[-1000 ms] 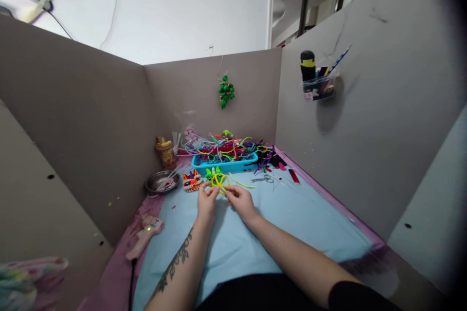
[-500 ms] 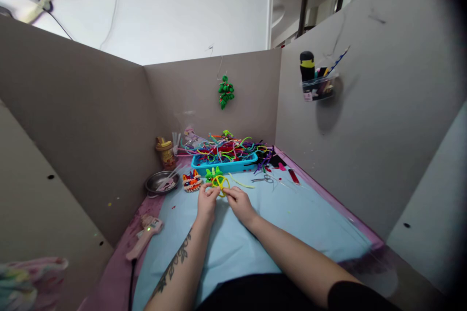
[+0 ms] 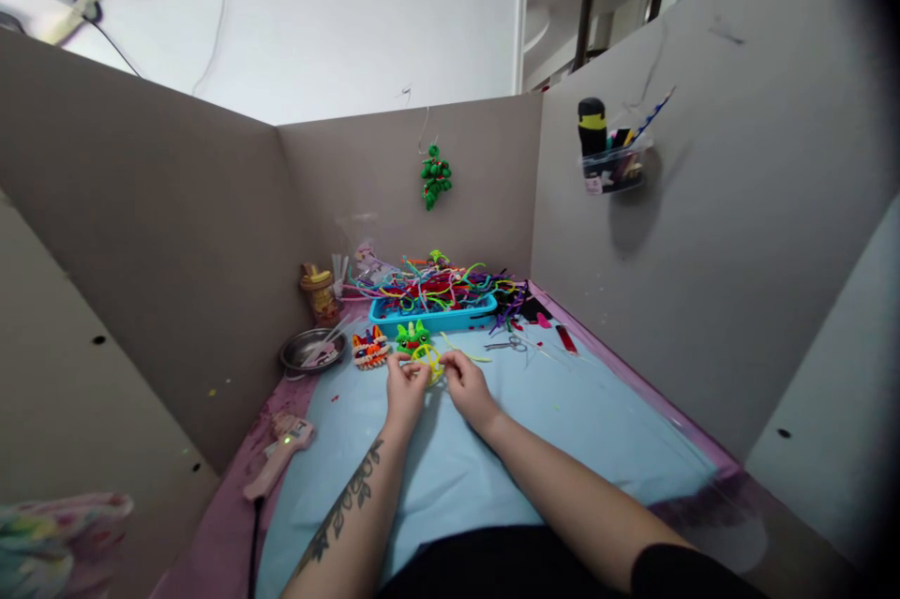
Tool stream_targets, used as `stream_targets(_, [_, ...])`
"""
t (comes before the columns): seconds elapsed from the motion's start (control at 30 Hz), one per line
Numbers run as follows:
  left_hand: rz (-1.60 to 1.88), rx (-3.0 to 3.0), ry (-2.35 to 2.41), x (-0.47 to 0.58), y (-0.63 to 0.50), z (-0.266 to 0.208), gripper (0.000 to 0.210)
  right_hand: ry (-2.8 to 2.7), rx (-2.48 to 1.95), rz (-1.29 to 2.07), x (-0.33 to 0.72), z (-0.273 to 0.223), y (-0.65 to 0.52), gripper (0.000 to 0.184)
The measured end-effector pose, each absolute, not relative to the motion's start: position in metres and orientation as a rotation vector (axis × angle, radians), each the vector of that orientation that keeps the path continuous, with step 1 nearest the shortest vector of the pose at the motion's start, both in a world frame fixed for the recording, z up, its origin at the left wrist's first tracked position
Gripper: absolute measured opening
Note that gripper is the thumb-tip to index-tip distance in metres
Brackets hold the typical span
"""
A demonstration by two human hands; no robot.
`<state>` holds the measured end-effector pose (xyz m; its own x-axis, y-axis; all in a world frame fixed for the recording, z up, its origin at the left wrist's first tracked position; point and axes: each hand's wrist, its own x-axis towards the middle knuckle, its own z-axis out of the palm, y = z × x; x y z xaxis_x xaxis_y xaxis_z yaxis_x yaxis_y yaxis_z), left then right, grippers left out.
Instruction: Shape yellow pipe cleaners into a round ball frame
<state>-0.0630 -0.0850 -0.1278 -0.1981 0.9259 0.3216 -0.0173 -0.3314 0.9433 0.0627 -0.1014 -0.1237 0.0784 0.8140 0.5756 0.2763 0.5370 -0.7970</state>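
A yellow pipe-cleaner frame, bent into a round shape with crossing strands, is held up just above the blue table cover. My left hand pinches its left side, thumb and fingers closed. My right hand is closed at the right edge, fingertips on the yellow strands. Right behind the frame sits a green pipe-cleaner animal head, partly covered by it. To its left lies an orange and white pipe-cleaner head. A loose yellow-green pipe cleaner lies behind my right hand.
A blue tray heaped with coloured pipe cleaners stands at the back. Scissors lie to the right. On the left are a metal bowl and a pink glue gun with a cord. Grey partitions enclose the table.
Both hands have shifted slightly to the right with the yellow frame. The frame has turned, and my right fingers have moved up along its right edge.
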Motion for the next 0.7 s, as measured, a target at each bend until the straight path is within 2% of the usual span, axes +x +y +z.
stream_targets(0.17, [1.542, 1.337, 1.093, -0.06, -0.085, -0.131, 0.045, -1.323, -1.027, 0.542, 0.071, -0.12, -0.097, 0.015])
stream_targets(0.37, [1.56, 1.161, 1.08, -0.065, -0.082, -0.128, 0.048, -1.278, -0.979, 0.745, 0.073, -0.124, -0.087, 0.033])
stream_targets(0.53, [1.557, 1.073, 1.05, -0.064, -0.085, -0.121, 0.05, -1.481, -1.089, 0.543, 0.07, -0.134, -0.081, 0.01])
stream_targets(0.7, [1.528, 1.129, 0.987, -0.061, -0.089, -0.12, 0.047, -1.456, -1.088, 0.514, 0.069, -0.143, -0.075, 0.007])
